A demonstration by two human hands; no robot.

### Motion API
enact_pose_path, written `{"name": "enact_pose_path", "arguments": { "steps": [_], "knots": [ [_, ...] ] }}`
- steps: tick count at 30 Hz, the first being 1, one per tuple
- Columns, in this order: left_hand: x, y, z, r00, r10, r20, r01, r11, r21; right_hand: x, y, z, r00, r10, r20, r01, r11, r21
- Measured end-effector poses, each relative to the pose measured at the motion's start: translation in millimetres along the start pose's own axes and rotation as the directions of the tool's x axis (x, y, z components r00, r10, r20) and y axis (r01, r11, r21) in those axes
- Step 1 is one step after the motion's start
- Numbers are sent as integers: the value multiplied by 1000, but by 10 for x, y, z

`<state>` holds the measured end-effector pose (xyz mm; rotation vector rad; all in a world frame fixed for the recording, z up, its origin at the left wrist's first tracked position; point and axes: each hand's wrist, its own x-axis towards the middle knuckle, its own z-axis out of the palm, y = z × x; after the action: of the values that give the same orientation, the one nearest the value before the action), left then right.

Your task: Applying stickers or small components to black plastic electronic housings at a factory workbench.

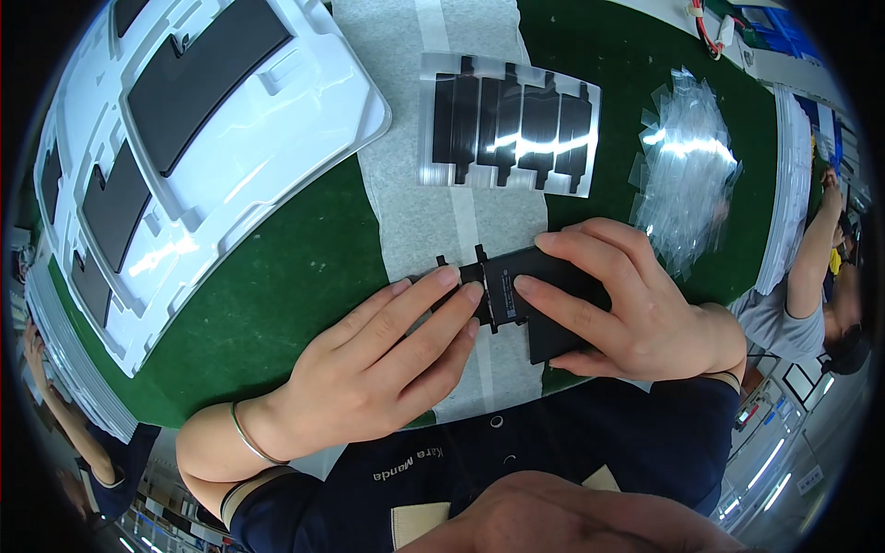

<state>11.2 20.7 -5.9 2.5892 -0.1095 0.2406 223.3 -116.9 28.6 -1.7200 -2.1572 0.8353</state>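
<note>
A flat black battery (pixel 545 339) with small pale print near one end lies on the whitish cloth strip in front of me. My right hand (pixel 622 309) grips it from the right, fingers spread over its top face and edge. At its left end is a black adhesive piece (pixel 472 274) with narrow tabs sticking out. My left hand (pixel 392 355) presses its close-set fingertips onto that piece, covering part of it. Beyond my hands lies a stack of clear sheets (pixel 507 177) bearing several black tabbed pieces of similar shape.
A white moulded tray (pixel 313 115) with flat black batteries (pixel 207 78) in its pockets stands at left on the green table mat (pixel 277 318). Clear plastic strips (pixel 687 175) are heaped at right. White trays (pixel 786 194) are stacked at the far right edge. Other people work on both sides.
</note>
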Motion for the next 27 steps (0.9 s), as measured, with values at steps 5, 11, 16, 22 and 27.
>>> {"name": "enact_pose_path", "arguments": {
  "steps": [5,11,16,22,27],
  "knots": [
    [5,5,-13,1000,-2,8,2,1000,-1,-3,-2,-8,1000,-2,10,2,1000,-4],
    [-5,8,2,1000,-7,1,7,1000,-5,-1,6,-5,1000,-7,23,7,1000,-9],
    [3,-6,22,1000,-2,-19,1,1000,-13,-4,8,8,1000,2,7,-2,1000,-3],
    [-12,-19,45,999,7,-39,-7,1000,-5,3,16,18,1000,5,-15,-4,1000,4],
    [-9,-22,46,999,1,-48,-2,1000,-22,10,8,12,1000,5,-22,-5,1000,-9]
  ]
}}
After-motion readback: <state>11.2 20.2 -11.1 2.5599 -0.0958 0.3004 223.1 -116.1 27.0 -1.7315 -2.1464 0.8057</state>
